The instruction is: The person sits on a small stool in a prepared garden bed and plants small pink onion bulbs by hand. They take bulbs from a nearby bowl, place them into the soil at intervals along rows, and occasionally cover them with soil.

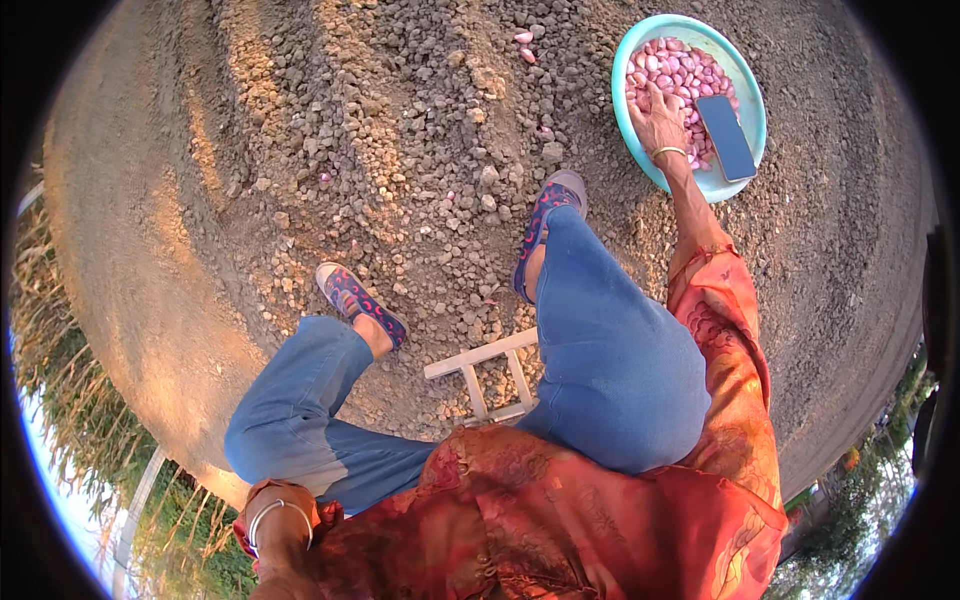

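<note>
My right hand [661,126], with a bangle at the wrist, reaches into a turquoise plastic basin [627,45] at the upper right. Its fingers are spread over a heap of small pink-skinned bulbs or cloves [679,64]. The fingertips are down among them, so I cannot tell whether one is gripped. Beside the hand, a smartphone [726,139] with a dark screen lies on the heap and leans against the basin's side. At the lower left edge, my left hand [281,579] is mostly cut off below a silver bangle; its fingers are out of view.
Cloddy soil [420,135] with shallow ridges surrounds my patterned shoes [364,304]. A few pink bulbs [525,43] lie on the soil left of the basin. Between my bent legs sits a low wooden frame [487,360], partly hidden. Dry stalks [60,322] stand at the left rim.
</note>
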